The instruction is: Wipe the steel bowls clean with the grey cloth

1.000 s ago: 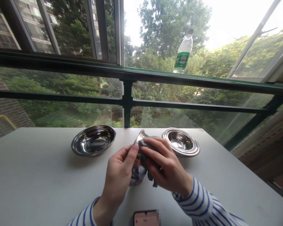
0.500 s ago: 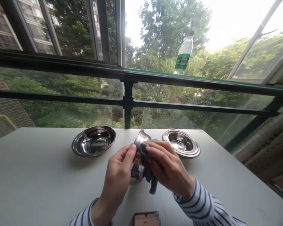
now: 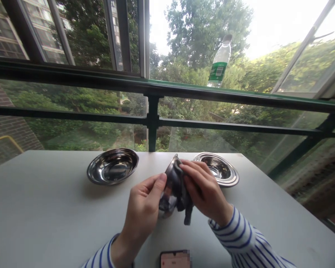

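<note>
Mid-table (image 3: 44, 223), left hand (image 3: 143, 208) bowl (image 3: 171, 182), right hand (image 3: 208, 191) cloth (image 3: 187, 209)

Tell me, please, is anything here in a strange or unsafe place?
The plastic water bottle stands on the narrow window rail, by the open window, and seems to lean right; it looks precarious. The left hand holds a steel bowl on edge while the right hand presses a dark cloth to it.

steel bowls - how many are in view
3 shiny round steel bowls: left bowl and right bowl on the grey table, tilted bowl held between left hand and right hand with a dark cloth.
</note>
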A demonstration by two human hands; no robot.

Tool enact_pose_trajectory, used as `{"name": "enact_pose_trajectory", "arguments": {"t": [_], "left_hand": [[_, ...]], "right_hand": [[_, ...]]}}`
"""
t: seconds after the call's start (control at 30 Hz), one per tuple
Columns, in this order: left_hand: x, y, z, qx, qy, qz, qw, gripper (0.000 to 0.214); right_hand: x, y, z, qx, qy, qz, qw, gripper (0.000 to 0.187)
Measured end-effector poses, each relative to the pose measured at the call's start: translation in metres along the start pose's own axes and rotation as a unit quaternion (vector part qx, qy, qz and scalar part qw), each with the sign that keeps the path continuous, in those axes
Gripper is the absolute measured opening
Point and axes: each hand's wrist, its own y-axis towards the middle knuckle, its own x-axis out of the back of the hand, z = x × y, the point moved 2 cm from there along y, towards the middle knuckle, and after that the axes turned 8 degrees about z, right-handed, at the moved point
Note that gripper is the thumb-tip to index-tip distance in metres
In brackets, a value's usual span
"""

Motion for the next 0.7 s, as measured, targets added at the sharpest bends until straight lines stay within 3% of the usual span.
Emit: {"name": "enact_pose_trajectory", "arguments": {"t": [0.1, 0.27, 0.47, 0.63, 0.7], "left_hand": [[0.0, -0.002, 0.0, -0.009, 0.001, -0.007, 1.0, 0.033], [-0.001, -0.004, -0.005, -0.019, -0.013, -0.047, 0.999, 0.029], [-0.003, -0.005, -0.003, 0.007, -0.038, -0.055, 0.998, 0.031], [-0.001, -0.003, -0.004, -0.015, -0.016, -0.057, 0.998, 0.028], [-0.003, -0.004, -0.003, -0.002, -0.024, -0.048, 0.999, 0.029]], "right_hand": [[0.002, 0.0, 0.003, -0.023, 0.002, -0.003, 1.0, 0.035], [-0.001, -0.002, 0.019, 0.094, -0.013, 0.047, 0.994, 0.037], [-0.002, -0.002, -0.004, -0.068, 0.027, -0.008, 0.997, 0.034], [-0.003, -0.001, 0.015, 0.078, 0.014, 0.037, 0.996, 0.038], [-0.003, 0.0, 0.015, 0.064, 0.02, 0.032, 0.997, 0.036]]}}
